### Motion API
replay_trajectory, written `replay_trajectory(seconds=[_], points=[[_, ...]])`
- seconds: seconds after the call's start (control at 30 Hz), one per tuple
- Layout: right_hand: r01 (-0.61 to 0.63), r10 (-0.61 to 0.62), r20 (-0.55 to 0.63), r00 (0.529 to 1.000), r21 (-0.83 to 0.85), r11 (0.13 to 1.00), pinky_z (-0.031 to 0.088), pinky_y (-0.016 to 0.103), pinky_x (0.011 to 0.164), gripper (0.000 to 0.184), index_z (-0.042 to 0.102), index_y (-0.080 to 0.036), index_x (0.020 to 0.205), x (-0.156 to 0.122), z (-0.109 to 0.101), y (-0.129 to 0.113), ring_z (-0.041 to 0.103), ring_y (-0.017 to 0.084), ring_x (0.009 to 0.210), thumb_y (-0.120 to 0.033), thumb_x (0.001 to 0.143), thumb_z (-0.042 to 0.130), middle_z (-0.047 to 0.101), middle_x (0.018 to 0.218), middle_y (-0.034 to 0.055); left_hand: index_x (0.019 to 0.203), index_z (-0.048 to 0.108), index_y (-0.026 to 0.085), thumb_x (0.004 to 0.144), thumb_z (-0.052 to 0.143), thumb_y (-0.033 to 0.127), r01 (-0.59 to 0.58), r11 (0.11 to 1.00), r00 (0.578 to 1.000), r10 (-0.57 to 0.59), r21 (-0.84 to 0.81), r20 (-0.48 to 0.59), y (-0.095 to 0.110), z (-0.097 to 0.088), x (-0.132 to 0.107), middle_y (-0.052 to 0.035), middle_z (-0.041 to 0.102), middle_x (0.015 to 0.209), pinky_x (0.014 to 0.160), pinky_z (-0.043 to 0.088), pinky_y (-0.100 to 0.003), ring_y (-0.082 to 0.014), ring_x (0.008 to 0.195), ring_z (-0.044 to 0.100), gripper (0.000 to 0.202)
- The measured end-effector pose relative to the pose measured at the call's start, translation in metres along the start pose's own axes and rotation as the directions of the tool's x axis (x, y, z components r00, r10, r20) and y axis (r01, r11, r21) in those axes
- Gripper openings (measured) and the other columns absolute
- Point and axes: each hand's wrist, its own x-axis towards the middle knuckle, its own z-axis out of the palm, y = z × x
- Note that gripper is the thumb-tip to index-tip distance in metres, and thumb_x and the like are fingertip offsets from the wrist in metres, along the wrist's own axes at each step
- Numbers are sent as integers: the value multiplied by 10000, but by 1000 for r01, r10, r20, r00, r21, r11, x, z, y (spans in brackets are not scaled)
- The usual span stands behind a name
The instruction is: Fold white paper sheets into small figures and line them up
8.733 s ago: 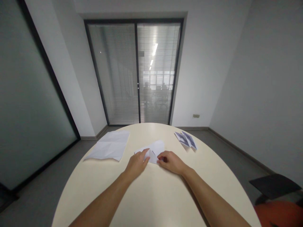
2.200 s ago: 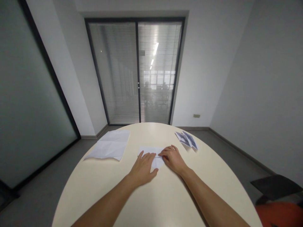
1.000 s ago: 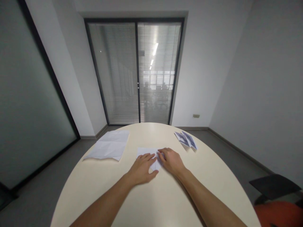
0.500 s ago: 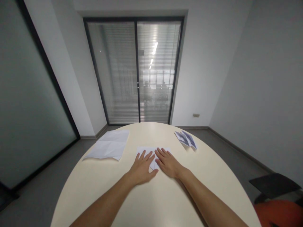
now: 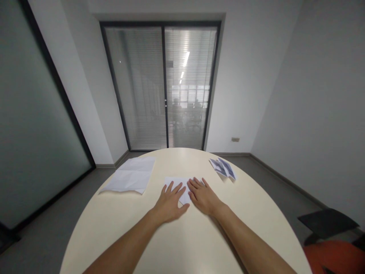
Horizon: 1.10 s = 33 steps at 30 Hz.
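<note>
A folded sheet of white paper (image 5: 184, 197) lies on the table in front of me, partly covered by both hands. My left hand (image 5: 170, 203) rests flat on its left part with the fingers spread and the thumb pointing right. On the right part lies my right hand (image 5: 203, 197), palm down, fingers stretched forward and slightly apart. Neither hand grips anything. A strip of the paper shows between the hands and beyond the fingertips; the rest of its shape is hidden.
A large creased white sheet (image 5: 132, 175) lies at the left of the round cream table (image 5: 182, 243). Toward the far right edge stands a folded printed paper (image 5: 223, 168). A red and black chair (image 5: 333, 255) is close to the table's right side.
My right hand's fingers have spread a little more on the paper. My left hand stays flat in nearly the same place. The view has shifted very slightly.
</note>
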Motion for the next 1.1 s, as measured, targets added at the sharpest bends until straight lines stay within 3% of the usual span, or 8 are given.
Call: replay_trajectory(seconds=[0.13, 0.7, 0.9, 1.1], points=[[84, -92, 59, 994, 127, 988, 229, 485, 1197, 589, 336, -102, 1528, 1, 0, 0, 256, 268, 1480, -385, 1016, 266, 308, 1580, 145, 1550, 272, 307, 891, 489, 567, 1, 1000, 1000, -1, -9, -9, 1, 0, 0, -25, 295, 1605, 1183, 127, -620, -384, 1487, 171, 742], [-68, 40, 192, 980, 144, 987, 104, 515, 1217, 730, 194, -121, 1570, 2, 1, 16, 64, 304, 1512, -575, 1000, 243, 108, 1630, 134, 1509, 380, 254, 895, 456, 608, 4, 1000, 1000, -3, 10, -23, 0, -2, 0, -37, 323, 1593, 1183, 166, -609, -383, 1479, 203, 713], [-35, -8, 212, 977, 196, 980, 67, 524, 1217, 861, 206, -190, 1571, 0, -3, 21, 59, 312, 1513, -724, 913, 361, 107, 1631, 125, 1418, 511, 249, 915, 464, 535, -21, 1000, 997, 21, 12, -81, 1, -2, 1, -68, 443, 1526, 1165, 240, -586, -366, 1434, 328, 580], [14, -61, 211, 976, 217, 976, 78, 523, 1216, 871, 238, -218, 1563, -3, -9, 24, 91, 312, 1510, -730, 886, 431, 126, 1626, 139, 1359, 577, 221, 904, 519, 490, -34, 999, 993, 36, 26, -114, 2, -6, 1, -89, 501, 1480, 1150, 295, -543, -352, 1394, 401, 532]])
